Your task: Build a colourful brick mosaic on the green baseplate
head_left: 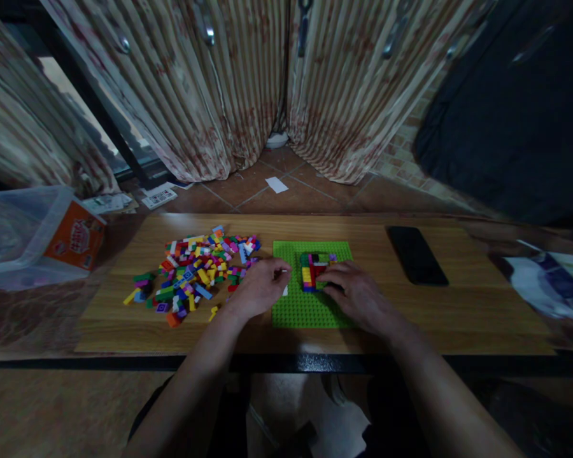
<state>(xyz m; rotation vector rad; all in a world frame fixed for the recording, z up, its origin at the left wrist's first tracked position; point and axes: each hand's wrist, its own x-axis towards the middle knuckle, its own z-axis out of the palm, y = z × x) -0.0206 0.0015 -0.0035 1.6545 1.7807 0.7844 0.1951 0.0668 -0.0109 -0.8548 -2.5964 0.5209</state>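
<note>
Brick build sits on the green baseplate, a bit above its middle: low, roughly squared outline, yellow and blue on the near-left side, green at the far-left corner, red inside, black and purple bits along the far edge. Right hand comes in from the right, over the baseplate's right part; thumb and index slightly parted, tips at the build's right side. Left hand is over the baseplate's left edge, apart from the build, fingers curled in with thumb and index tips close together. Light is dim and fingers hide their own tips, so cannot tell whether either hand has hold of a brick. Small white piece shows just beside the left hand, at the baseplate's left side. Left of the baseplate, loose brick pile, mixed colors, spread over the wooden table; a few yellow and orange ones at its near edge. Black phone lies flat to the right, well apart from the baseplate. Past the table's left end, clear plastic bin with orange label. Beyond the far edge, tiled floor with white paper and printed sheet; striped, patterned curtains behind. Dark cloth upper right.
</note>
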